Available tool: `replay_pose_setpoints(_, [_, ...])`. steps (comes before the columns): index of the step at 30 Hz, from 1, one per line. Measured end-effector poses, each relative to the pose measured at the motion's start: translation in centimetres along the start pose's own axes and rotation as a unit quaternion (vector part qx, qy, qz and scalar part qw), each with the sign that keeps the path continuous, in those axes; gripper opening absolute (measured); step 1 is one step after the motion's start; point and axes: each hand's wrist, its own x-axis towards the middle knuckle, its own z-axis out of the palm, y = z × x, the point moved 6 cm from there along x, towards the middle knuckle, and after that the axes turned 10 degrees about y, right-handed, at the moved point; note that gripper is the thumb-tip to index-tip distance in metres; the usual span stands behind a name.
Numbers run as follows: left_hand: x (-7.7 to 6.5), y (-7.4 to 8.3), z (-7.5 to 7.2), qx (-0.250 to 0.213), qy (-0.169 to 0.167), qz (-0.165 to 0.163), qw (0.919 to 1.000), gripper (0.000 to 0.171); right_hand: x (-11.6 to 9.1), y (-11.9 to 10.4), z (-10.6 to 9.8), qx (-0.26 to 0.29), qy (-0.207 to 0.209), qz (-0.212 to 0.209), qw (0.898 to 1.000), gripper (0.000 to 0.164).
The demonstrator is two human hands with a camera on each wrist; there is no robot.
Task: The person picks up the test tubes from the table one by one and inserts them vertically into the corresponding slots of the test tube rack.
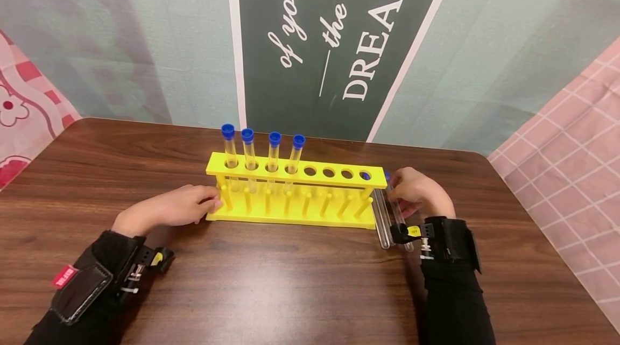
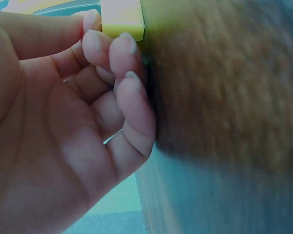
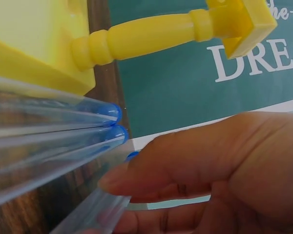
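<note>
A yellow test tube rack [image 1: 290, 218] stands on the table, with several blue-capped clear test tubes [image 1: 273, 152] upright in its left holes and the holes to the right unfilled. At the rack's left end, my left hand [image 1: 180, 207] holds the corner of the base between thumb and fingers. My right hand [image 1: 420, 192], just past the right end, pinches a blue-capped test tube [image 3: 93, 212] near its cap. Two more test tubes [image 1: 381, 221] lie side by side between that tube and the rack, their blue caps pointing to the back.
The brown wooden table [image 1: 271, 286] carries the rack near its back edge. Behind it hangs a green cloth [image 1: 189, 54] with white lettering on a dark panel. Pink patterned cloth [image 1: 576, 173] borders the right side.
</note>
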Motion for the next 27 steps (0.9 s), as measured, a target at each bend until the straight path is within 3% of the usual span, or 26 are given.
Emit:
replay_pose_setpoints(6, [0.1,0.0,0.1,0.0,0.001,0.002,1.0,0.022,-0.8,-0.4,-0.6,0.013,-0.001,-0.023,1.0,0.038])
replay_pose_setpoints(13, [0.0,0.0,0.0,0.002,0.001,-0.001,1.0,0.022,-1.3,-0.7,-1.4,0.004,-0.005,-0.056,0.998,0.031])
replay_pose_setpoints(27, [0.1,0.0,0.0,0.002,0.001,-0.005,1.0,0.022,-3.6,-2.4,-2.8,0.043,-0.009,-0.128,0.991,0.025])
